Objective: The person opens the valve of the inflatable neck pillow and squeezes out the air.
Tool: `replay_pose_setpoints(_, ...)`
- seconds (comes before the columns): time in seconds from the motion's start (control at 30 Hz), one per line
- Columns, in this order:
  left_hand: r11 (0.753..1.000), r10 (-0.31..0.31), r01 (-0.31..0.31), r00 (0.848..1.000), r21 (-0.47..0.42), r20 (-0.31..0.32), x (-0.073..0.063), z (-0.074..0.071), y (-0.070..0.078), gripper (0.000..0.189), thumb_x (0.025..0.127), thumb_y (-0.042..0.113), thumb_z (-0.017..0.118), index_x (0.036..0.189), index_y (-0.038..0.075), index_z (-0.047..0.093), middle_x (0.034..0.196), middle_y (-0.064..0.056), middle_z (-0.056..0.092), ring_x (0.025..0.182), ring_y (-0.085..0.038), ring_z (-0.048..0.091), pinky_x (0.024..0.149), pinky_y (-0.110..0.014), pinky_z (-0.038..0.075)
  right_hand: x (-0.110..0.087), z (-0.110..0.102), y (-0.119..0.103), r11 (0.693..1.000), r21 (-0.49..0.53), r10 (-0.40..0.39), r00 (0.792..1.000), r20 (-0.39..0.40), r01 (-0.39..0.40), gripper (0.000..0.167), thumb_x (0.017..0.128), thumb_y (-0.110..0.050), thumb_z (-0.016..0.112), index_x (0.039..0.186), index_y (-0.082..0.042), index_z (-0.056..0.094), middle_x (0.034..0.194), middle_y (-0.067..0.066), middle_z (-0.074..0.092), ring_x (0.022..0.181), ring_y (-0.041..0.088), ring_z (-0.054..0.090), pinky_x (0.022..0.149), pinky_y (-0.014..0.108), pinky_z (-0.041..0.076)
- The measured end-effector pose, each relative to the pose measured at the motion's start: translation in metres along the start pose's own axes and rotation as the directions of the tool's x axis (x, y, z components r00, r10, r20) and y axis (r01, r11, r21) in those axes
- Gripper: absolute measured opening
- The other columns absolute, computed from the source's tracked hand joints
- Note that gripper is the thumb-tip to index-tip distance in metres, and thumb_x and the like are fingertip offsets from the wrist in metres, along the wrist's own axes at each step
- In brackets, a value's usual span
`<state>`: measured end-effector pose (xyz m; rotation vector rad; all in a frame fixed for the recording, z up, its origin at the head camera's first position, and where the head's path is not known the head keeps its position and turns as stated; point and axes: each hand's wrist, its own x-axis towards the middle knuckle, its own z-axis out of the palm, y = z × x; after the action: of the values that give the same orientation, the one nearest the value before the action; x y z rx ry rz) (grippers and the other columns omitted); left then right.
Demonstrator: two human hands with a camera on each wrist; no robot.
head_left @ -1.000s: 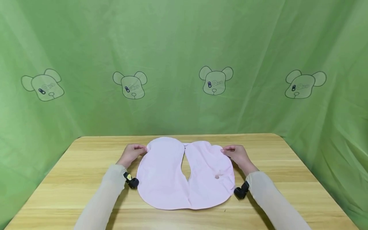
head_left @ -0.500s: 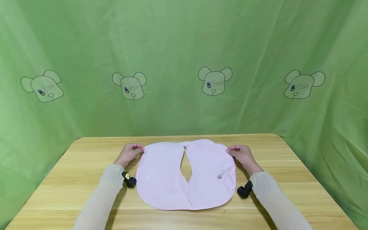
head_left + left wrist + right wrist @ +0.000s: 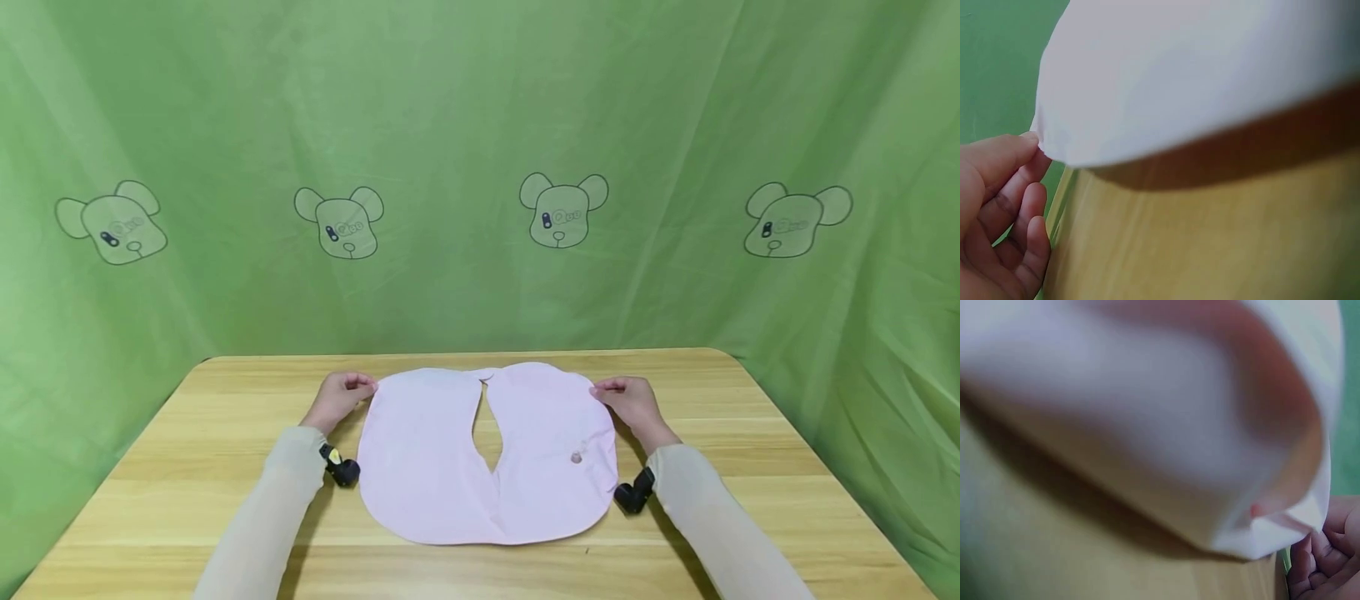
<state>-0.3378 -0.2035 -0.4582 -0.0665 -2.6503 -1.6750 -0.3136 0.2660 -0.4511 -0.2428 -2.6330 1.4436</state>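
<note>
A flat, pale pink inflatable neck pillow [image 3: 427, 458] spreads across the middle of the table, with a narrow slit-like gap down its centre. On its right half sits a small round valve [image 3: 576, 457], with creases beside it. My left hand [image 3: 336, 402] pinches the far left corner between thumb and index finger; in the left wrist view the other fingers curl loosely below. At the far right corner, my right hand [image 3: 630, 407] pinches the edge, which folds near its fingertips in the right wrist view. The pillow's near edge hangs over its own shadow in both wrist views.
The light wooden table [image 3: 210, 467] extends to both sides of the pillow. Behind it hangs a green curtain [image 3: 450, 100] printed with several bear heads. A black wrist camera [image 3: 341, 468] is on the left sleeve, and another black camera [image 3: 634, 493] on the right.
Both hands have moved slightly apart, drawing the pillow's far corners outward. Its bulging, wrinkled far edge has become flatter and smoother. Little differs over the last half second.
</note>
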Motion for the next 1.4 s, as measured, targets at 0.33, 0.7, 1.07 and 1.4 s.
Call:
replay_pose_setpoints(0.33, 0.998, -0.051, 0.051, 0.999, -0.026, -0.007, -0.003, -0.002, 0.001, 0.022, 0.086, 0.014, 0.068, 0.101, -0.002, 0.069, 0.098, -0.011, 0.070, 0.079, -0.014, 0.058, 0.067, -0.024, 0.048, -0.002, -0.007, 0.005, 1.000, 0.007, -0.006, 0.998, 0.055, 0.006, 0.032, 0.088, -0.022, 0.067, 0.106, 0.005, 0.067, 0.103, 0.015, 0.070, 0.091, 0.018, 0.062, 0.070, 0.016, 0.047)
replay_pose_setpoints(0.7, 0.993, -0.053, 0.051, 0.998, 0.105, 0.015, -0.026, -0.019, 0.005, 0.027, 0.086, 0.023, 0.070, 0.104, 0.004, 0.071, 0.108, -0.012, 0.069, 0.094, -0.020, 0.061, 0.074, -0.028, 0.048, -0.030, -0.035, 0.005, 0.999, -0.031, 0.029, 0.983, 0.179, -0.024, 0.041, 0.090, -0.028, 0.065, 0.115, 0.004, 0.063, 0.112, 0.018, 0.066, 0.088, 0.014, 0.060, 0.073, 0.025, 0.051)
replay_pose_setpoints(1.07, 0.996, -0.041, 0.032, 0.994, 0.089, 0.097, -0.060, -0.027, 0.018, 0.029, 0.086, 0.022, 0.069, 0.107, 0.003, 0.070, 0.110, -0.012, 0.068, 0.105, -0.026, 0.061, 0.094, -0.041, 0.046, -0.079, -0.053, -0.007, 0.996, -0.088, -0.001, 0.964, 0.268, 0.026, 0.039, 0.085, -0.032, 0.070, 0.109, -0.001, 0.068, 0.108, 0.012, 0.069, 0.099, 0.018, 0.060, 0.087, 0.033, 0.046)
replay_pose_setpoints(1.4, 0.994, -0.100, 0.094, 0.986, 0.053, 0.135, -0.083, -0.026, 0.017, 0.031, 0.084, 0.025, 0.071, 0.108, 0.006, 0.070, 0.107, -0.008, 0.070, 0.087, -0.015, 0.063, 0.067, -0.028, 0.048, -0.105, -0.054, -0.002, 0.997, -0.040, -0.045, 0.951, 0.306, 0.061, 0.028, 0.084, -0.018, 0.070, 0.105, 0.002, 0.069, 0.105, 0.014, 0.069, 0.087, 0.010, 0.061, 0.075, 0.021, 0.048)
